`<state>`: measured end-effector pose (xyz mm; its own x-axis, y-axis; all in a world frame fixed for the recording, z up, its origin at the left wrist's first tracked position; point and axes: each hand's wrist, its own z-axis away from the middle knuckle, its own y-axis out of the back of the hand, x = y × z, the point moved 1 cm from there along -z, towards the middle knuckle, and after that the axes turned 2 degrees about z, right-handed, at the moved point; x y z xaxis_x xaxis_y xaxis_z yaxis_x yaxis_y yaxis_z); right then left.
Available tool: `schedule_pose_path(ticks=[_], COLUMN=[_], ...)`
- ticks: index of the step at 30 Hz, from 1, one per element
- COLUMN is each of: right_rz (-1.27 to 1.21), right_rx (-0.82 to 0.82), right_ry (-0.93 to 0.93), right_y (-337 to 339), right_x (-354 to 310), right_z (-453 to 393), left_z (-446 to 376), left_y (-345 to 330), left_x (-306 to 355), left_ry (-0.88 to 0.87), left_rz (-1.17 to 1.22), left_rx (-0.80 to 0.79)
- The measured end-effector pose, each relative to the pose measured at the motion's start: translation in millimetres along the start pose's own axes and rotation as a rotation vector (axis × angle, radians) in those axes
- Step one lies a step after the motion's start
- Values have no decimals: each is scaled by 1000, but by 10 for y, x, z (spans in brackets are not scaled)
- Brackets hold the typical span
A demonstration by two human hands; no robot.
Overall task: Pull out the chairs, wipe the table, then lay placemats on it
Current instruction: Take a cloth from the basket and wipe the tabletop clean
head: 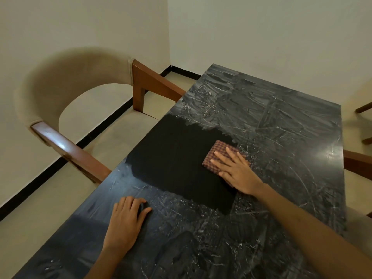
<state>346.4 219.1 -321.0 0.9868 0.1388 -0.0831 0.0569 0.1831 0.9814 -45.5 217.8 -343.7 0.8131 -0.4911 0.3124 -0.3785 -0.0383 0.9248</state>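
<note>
Head view looks down on a dark marble table streaked with pale smears and scratch-like marks. The right hand lies flat with fingers spread and straight, pressing a checked red-and-brown cloth onto the tabletop near its middle. The cloth sits at the right edge of a clean, matte black patch that runs from the hand toward the table's left edge; the surface around that patch looks smeared and dusty.

The left hand rests on the near left part of the table, fingers loosely curled with the tips touching the surface, holding nothing.

One chair with a curved beige back and brown wooden arms stands at the table's left side, its arms reaching to the table edge. Part of another chair shows at the right side, mostly cut off by the frame.
</note>
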Motion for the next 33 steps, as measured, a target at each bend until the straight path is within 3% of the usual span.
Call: schedule_pose_path(ticks=[5,8,15,21,23,28,33], right_rz=[-40,-35,-27,102,-8,-636,-629], right_rx=[-29,-37,-33,141,238,431,348], right_ry=[-223,-250,-25,88,11,-374,-202], right_y=[139,131,-32,-49,38,511,790], right_x=[350,344,-41,-325,-355,-786,-1750], right_z=[-272,-279,404,858,762,361,-256], left_z=[-3,-6,-4,15,45,371,854], left_y=[-2,18,48,108,168,408,651], left_x=[-1,2,33,98,148,20,-395], left_ry=[4,12,14,-3,15,178,351], left_rz=[-3,11,31,-49,-61,-42,-151], left_rx=[1,0,-6,-11,-17,23,46])
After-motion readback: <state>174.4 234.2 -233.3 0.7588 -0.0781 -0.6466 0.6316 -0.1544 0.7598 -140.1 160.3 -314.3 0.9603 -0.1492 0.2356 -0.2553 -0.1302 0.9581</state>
